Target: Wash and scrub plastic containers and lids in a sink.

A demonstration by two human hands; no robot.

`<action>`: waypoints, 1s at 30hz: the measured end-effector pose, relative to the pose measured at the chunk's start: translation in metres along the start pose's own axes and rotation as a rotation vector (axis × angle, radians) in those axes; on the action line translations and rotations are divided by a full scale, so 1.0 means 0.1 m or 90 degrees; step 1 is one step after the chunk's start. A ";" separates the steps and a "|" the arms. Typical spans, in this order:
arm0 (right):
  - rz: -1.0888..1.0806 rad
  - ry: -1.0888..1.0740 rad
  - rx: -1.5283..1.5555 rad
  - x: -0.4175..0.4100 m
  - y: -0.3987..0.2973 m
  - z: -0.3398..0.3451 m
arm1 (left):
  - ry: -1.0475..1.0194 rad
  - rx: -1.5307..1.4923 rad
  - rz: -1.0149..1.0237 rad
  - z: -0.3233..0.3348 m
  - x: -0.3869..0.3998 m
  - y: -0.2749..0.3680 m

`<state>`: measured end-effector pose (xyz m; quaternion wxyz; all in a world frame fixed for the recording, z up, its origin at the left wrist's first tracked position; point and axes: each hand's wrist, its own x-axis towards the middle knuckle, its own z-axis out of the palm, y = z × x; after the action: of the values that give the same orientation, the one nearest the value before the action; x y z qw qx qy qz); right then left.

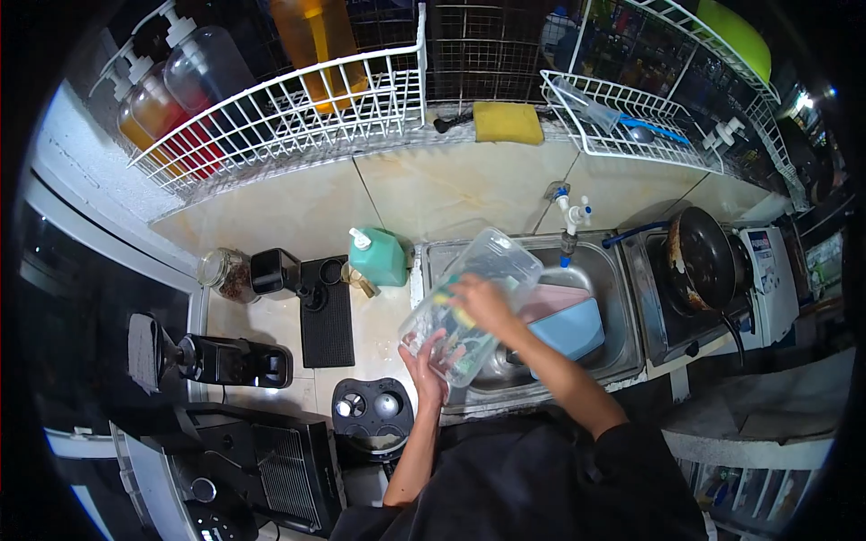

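Observation:
My left hand (427, 368) grips the lower left end of a clear plastic container (497, 260), which is tilted over the left part of a steel sink (612, 270). Inside or against the container, my right hand (479, 304) presses a yellow and green sponge (462, 316); motion blurs the hand. Under my right forearm, a blue rectangular plastic piece (572, 329) and a pink one (551, 299) lie in the sink basin. A faucet (572, 216) with a blue tip juts from the tiled wall above the basin.
Left of the sink stand a green jug (377, 260), a black ribbed mat (328, 331), a black coffee grinder (237, 362) and a dark muffin tin (372, 409). To the right, a frying pan (703, 260) rests on a stove. Wire racks (291, 111) and a yellow sponge (507, 123) sit above the wall ledge.

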<state>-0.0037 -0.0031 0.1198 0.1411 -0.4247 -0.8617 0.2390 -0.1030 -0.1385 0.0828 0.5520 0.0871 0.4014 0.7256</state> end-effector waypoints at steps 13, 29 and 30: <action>-0.165 -0.116 -0.207 -0.20 0.83 -0.12 | 0.125 0.117 0.131 -0.04 0.08 0.05; -0.037 -0.080 -0.186 -0.07 0.77 0.00 | 0.115 0.152 0.215 -0.01 0.01 0.09; -0.027 -0.125 -0.134 -0.15 0.64 0.17 | 0.113 0.151 0.213 -0.01 0.02 0.07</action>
<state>0.0409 0.0136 0.0709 0.0154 -0.3935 -0.9005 0.1846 -0.1094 -0.1375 0.0856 0.3720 0.1527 0.5110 0.7597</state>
